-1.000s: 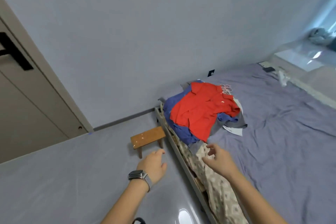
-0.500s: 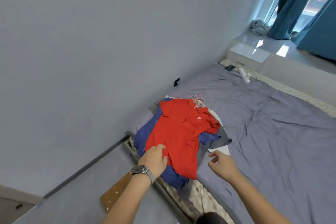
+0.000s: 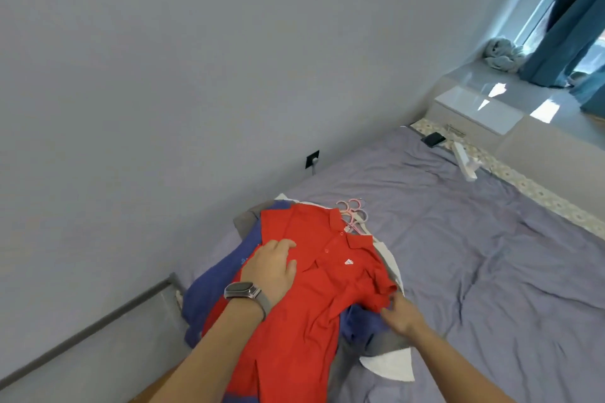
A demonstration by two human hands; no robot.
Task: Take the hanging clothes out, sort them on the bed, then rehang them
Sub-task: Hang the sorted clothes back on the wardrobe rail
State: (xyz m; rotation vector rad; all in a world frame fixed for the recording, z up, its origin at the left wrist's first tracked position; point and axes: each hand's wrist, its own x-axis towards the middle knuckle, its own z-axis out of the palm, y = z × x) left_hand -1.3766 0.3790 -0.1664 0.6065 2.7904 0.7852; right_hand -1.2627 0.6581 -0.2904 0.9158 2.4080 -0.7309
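Note:
A red polo shirt (image 3: 330, 275) lies on top of a pile of clothes at the near left corner of the bed (image 3: 474, 239). Under it are a blue garment (image 3: 216, 285), a grey one (image 3: 383, 342) and a white one (image 3: 391, 365). Pink hangers (image 3: 355, 213) stick out behind the collar. My left hand (image 3: 273, 267), with a watch on the wrist, rests flat on the shirt's left shoulder. My right hand (image 3: 399, 314) pinches the end of the shirt's right sleeve.
The bed has a grey-purple sheet. A wall with a socket (image 3: 312, 159) runs along its left side. A black phone (image 3: 432, 140) and a white object (image 3: 465, 165) lie at the far end. Blue curtains (image 3: 569, 26) hang over a window ledge.
My view has moved in over the bed. My left hand slid up onto the red shirt's shoulder, and my right hand, open before, reached the sleeve and took hold of it.

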